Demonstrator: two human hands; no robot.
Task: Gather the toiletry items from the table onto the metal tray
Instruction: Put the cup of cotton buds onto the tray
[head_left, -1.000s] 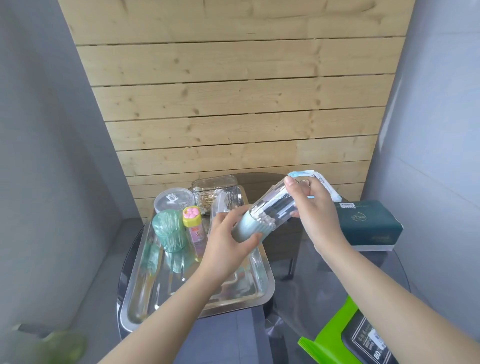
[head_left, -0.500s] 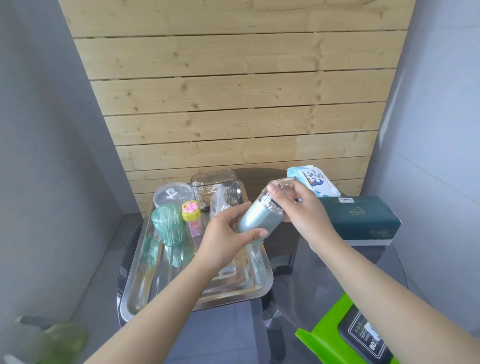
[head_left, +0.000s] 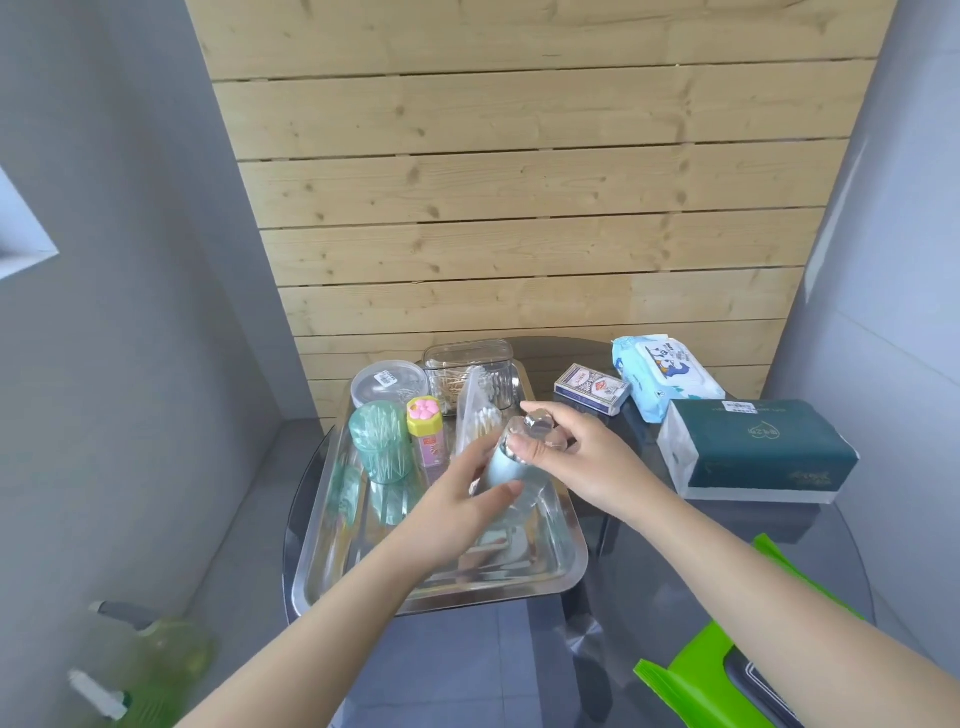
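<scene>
Head view: we hold a clear-capped swab jar (head_left: 511, 467) over the metal tray (head_left: 558, 582). Our left hand (head_left: 460, 512) wraps its pale blue body; our right hand (head_left: 587, 457) pinches the cap, so both grips are closed on it. Just left of the grip stand a green holder (head_left: 379, 441) and a small yellow-capped bottle (head_left: 428, 441). Right of it, wipes (head_left: 662, 376) and a tissue box (head_left: 753, 449) wait on the counter. The jar seems tilted; set down askew, it could topple its neighbours, or the cap could pop off.
</scene>
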